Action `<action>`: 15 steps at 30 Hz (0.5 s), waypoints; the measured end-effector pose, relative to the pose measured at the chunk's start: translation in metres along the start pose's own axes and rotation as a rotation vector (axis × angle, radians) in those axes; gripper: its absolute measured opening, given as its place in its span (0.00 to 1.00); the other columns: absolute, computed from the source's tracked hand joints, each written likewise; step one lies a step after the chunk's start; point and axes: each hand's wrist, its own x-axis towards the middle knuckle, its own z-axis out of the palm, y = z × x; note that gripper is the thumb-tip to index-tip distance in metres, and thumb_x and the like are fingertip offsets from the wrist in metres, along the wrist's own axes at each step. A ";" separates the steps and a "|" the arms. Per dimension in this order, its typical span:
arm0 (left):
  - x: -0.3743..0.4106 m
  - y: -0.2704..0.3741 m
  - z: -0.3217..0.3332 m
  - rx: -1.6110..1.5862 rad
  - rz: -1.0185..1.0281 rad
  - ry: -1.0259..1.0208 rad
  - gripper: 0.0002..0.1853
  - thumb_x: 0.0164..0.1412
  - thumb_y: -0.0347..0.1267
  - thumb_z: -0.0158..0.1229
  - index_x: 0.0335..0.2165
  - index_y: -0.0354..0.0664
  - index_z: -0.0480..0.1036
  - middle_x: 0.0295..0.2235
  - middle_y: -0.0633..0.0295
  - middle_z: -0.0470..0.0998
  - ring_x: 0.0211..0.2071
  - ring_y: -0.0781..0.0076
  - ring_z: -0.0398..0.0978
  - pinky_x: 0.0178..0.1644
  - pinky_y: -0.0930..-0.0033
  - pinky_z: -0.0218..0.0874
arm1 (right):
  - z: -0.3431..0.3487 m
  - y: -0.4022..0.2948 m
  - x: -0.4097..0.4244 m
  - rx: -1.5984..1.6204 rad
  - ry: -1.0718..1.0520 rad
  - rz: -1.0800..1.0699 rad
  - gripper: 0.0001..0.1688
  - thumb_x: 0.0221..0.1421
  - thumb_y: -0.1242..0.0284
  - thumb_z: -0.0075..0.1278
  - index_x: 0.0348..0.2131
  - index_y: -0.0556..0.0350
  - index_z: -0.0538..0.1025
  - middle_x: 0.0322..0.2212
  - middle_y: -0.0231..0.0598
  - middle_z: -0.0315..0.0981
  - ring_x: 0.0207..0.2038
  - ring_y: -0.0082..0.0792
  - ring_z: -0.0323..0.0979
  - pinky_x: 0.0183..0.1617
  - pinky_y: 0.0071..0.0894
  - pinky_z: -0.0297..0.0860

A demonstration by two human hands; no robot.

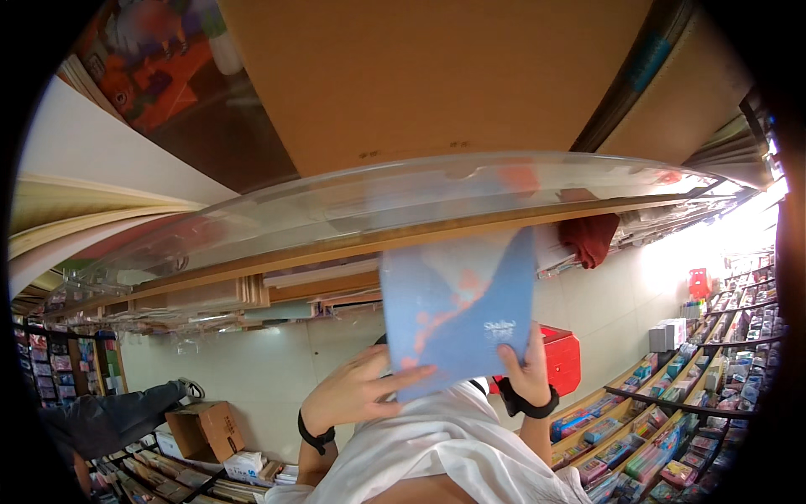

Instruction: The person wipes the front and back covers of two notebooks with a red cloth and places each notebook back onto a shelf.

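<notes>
A thin blue notebook or booklet (pixel 459 309), its cover bearing a pale and coral pattern and some writing, is held up before my chest. My right hand (pixel 527 372) grips its lower right edge, with the thumb on the cover. At the lower left corner, my left hand (pixel 356 387) has its fingers spread across the cover's edge; part of that hand lies behind the notebook. Black bands circle both wrists. The notebook's far end meets the wooden shelf edge (pixel 315 252), and I cannot tell whether they touch.
Above stands a shelf of notebooks with a brown cover (pixel 441 82) behind a clear plastic lip (pixel 264 208). A red plastic stool or box (pixel 562 360) is behind me at right. Stationery racks (pixel 636 416) line the right. A cardboard box (pixel 204 431) sits near another person's leg (pixel 119 412).
</notes>
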 end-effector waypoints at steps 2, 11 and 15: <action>-0.011 -0.002 -0.002 -0.011 -0.173 -0.018 0.33 0.42 0.30 0.62 0.52 0.56 0.67 0.39 0.57 0.69 0.37 0.57 0.69 0.45 0.62 0.62 | 0.012 0.005 0.013 -0.027 -0.079 -0.052 0.25 0.54 0.80 0.48 0.51 0.65 0.59 0.42 0.44 0.66 0.45 0.29 0.64 0.50 0.26 0.60; -0.043 -0.022 0.006 0.371 -0.439 0.461 0.38 0.42 0.34 0.65 0.54 0.60 0.62 0.60 0.49 0.50 0.60 0.37 0.43 0.57 0.45 0.49 | 0.086 0.013 0.050 0.238 -0.118 -0.093 0.29 0.52 0.83 0.46 0.53 0.70 0.57 0.49 0.44 0.60 0.52 0.30 0.59 0.57 0.25 0.53; -0.013 -0.012 0.008 0.687 -0.435 0.387 0.34 0.44 0.39 0.64 0.53 0.61 0.64 0.62 0.51 0.47 0.62 0.40 0.40 0.58 0.36 0.43 | 0.104 0.011 0.071 0.130 -0.115 -0.184 0.34 0.55 0.76 0.47 0.56 0.69 0.52 0.46 0.53 0.65 0.49 0.35 0.64 0.54 0.29 0.58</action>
